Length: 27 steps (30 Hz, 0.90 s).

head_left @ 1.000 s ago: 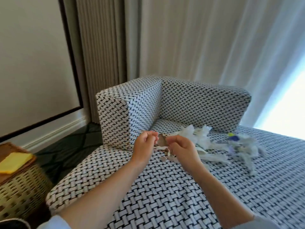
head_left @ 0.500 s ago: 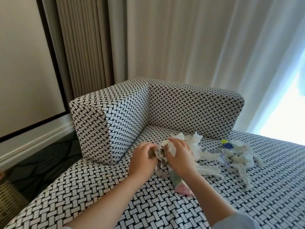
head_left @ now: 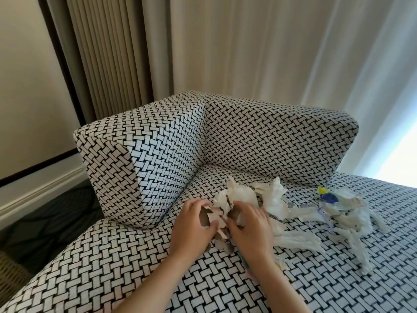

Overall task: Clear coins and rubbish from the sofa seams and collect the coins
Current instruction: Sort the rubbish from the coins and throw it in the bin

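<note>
The rubbish, torn paper and brown scraps, is lying heaped on the sofa seat near the corner seam. You are gathering it, your left hand and right hand both curling round scraps. The plastic wrappers are waiting alongside, and no coins are showing clearly.

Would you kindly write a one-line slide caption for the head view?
Left hand and right hand grip crumpled paper scraps on the patterned sofa, torn plastic wrappers alongside.
</note>
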Each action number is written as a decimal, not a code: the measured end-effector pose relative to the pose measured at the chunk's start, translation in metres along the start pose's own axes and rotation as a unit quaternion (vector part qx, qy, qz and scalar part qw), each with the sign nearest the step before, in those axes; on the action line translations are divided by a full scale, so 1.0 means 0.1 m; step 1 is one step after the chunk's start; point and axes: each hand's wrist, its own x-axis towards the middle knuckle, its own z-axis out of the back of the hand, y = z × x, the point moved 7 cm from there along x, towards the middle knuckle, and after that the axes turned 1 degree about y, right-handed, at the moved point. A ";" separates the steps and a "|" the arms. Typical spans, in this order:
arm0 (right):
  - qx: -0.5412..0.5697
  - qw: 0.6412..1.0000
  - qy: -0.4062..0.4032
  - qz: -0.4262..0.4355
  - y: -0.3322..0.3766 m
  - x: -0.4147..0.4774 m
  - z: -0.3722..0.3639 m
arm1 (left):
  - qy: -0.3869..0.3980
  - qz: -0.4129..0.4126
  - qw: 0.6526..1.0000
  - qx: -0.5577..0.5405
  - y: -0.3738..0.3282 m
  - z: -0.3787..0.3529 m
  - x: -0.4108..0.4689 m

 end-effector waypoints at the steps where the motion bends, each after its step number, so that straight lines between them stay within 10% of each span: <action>1: 0.011 1.000 -0.012 0.003 0.01 -0.01 0.01 | -0.009 -0.004 1.000 -0.011 -0.01 0.02 -0.02; 10: 0.115 0.981 -0.154 0.026 0.06 -0.14 0.24 | -0.109 -0.037 0.990 -0.085 -0.10 0.25 -0.14; 27: 0.450 0.882 -0.115 -0.072 1.03 -0.18 0.50 | -0.250 0.035 0.933 -0.258 -0.08 1.13 -0.40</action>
